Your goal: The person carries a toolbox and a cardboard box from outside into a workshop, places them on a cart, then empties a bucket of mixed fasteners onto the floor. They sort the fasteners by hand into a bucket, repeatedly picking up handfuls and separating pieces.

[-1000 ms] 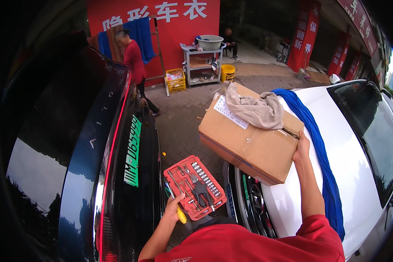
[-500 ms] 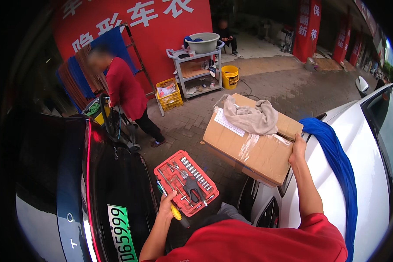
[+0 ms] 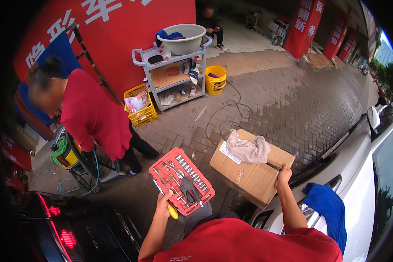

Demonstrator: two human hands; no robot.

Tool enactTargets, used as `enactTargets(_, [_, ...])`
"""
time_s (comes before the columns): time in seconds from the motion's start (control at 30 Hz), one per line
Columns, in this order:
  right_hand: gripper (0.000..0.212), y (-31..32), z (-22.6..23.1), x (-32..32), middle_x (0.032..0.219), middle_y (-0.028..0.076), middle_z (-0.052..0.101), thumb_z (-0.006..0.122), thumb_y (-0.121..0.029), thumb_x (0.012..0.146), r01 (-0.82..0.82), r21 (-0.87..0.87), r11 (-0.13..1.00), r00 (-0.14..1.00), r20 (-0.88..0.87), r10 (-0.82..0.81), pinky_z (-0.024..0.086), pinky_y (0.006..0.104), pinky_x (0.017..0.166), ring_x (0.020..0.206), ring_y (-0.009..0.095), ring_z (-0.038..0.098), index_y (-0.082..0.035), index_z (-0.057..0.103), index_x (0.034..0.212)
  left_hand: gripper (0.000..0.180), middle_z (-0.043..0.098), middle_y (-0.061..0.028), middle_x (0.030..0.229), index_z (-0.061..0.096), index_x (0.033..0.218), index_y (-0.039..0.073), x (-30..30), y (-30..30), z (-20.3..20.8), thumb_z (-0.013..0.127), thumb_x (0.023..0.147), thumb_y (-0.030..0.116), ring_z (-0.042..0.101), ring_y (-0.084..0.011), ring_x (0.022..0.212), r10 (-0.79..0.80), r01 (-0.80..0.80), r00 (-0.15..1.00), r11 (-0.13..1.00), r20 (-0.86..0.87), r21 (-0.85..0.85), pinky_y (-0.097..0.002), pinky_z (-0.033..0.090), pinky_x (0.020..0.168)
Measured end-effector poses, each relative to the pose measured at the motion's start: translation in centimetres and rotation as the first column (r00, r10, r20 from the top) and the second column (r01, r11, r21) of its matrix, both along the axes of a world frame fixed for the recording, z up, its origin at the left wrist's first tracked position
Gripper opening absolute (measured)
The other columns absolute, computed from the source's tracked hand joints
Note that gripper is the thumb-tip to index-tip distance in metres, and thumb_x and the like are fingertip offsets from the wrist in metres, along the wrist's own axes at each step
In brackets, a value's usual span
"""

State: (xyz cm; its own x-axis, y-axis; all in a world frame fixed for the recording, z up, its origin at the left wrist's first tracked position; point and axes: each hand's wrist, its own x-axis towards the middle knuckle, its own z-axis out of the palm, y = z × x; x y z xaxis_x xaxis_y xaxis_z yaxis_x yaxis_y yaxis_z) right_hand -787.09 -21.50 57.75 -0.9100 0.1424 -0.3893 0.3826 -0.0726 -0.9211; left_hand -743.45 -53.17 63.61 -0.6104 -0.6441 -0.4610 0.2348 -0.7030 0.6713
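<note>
My left hand (image 3: 163, 204) is closed on the near-left edge of an open red socket set case (image 3: 172, 155). A row of silver sockets (image 3: 192, 172), several metal bits and a black-handled tool (image 3: 189, 188) lie in it. A screwdriver with a yellow handle (image 3: 173, 212) is pinched in the same hand under the case edge. With my right hand (image 3: 284, 177) I grip the right end of a taped cardboard box (image 3: 249, 179); a crumpled beige cloth (image 3: 249, 148) rests on its top. The box's underside is hidden.
A person in red (image 3: 94, 113) bends over a wheeled machine (image 3: 76, 155) at left. Behind stand a grey trolley (image 3: 174, 83) with a basin, a yellow crate (image 3: 142, 113) and a yellow bucket (image 3: 215, 83). A hose (image 3: 231, 105) crosses the paving. Cars flank me: black (image 3: 91, 231), white (image 3: 358, 174) with blue cloth (image 3: 329, 214).
My view has moved forward: the trolley and the person in red appear larger, and the black car has slid lower left. The box sits slightly lower. Both hands keep their grip.
</note>
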Motion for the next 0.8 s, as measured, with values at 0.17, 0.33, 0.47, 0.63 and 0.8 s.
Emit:
enactTargets(0.17, [0.044,-20.0,-8.4,-12.9,0.104,0.021,0.069,0.046,-0.031,0.106,-0.168,0.443,0.88,0.982,-0.004,0.19,0.05,0.0437,0.086,0.092,0.028,0.064,0.009,0.064,0.108,0.051,0.067,-0.0124,0.119,0.053,0.135,0.002,-12.6,-15.3,-9.4,0.067,0.086,0.001,0.07,-0.0265,0.104,0.008,-0.009,1.0,0.996,0.007,0.084,-0.0441,0.061,0.09])
enactTargets(0.33, [0.047,-53.3,-13.0,-28.6,0.123,0.028,0.067,0.045,-0.034,0.105,-0.258,0.615,0.746,0.965,0.121,0.234,0.049,0.0487,0.096,0.112,0.043,0.065,0.004,0.066,0.122,0.056,0.066,-0.0125,0.122,0.05,0.137,0.002,-23.0,-28.6,-12.2,0.065,0.084,0.001,0.069,-0.0258,0.103,0.024,-0.027,0.999,0.992,0.028,0.123,-0.0439,0.059,0.091])
enactTargets(0.47, [0.047,-79.4,-14.1,-38.6,0.12,0.025,0.069,0.048,-0.04,0.101,-0.349,0.716,0.605,0.935,0.222,0.278,0.052,0.0508,0.093,0.109,0.041,0.067,-0.002,0.069,0.119,0.061,0.066,-0.0114,0.118,0.049,0.139,0.003,-30.0,-39.3,-12.0,0.066,0.081,0.003,0.068,-0.0254,0.103,0.107,-0.121,0.988,0.985,0.114,0.121,-0.0419,0.059,0.09])
enactTargets(0.63, [0.043,-86.7,-17.4,-41.3,0.12,0.025,0.069,0.053,-0.035,0.1,-0.198,0.678,0.708,0.971,0.234,0.048,0.053,0.0485,0.091,0.108,0.042,0.067,-0.001,0.069,0.119,0.063,0.065,-0.0112,0.117,0.047,0.14,0.002,-33.6,-42.9,-10.9,0.068,0.081,0.007,0.068,-0.0251,0.102,0.262,-0.275,0.958,0.955,0.12,0.113,-0.0403,0.059,0.089])
enactTargets(0.8, [0.042,-80.9,-18.3,-41.8,0.123,0.023,0.069,0.051,-0.028,0.104,-0.376,0.276,0.885,0.925,0.167,0.341,0.05,0.0459,0.094,0.115,0.037,0.065,0.006,0.066,0.124,0.063,0.066,-0.0118,0.118,0.047,0.141,0.003,-34.7,-41.7,-9.7,0.07,0.082,0.009,0.069,-0.0256,0.101,0.38,-0.389,0.918,0.919,0.118,0.067,-0.0397,0.06,0.088])
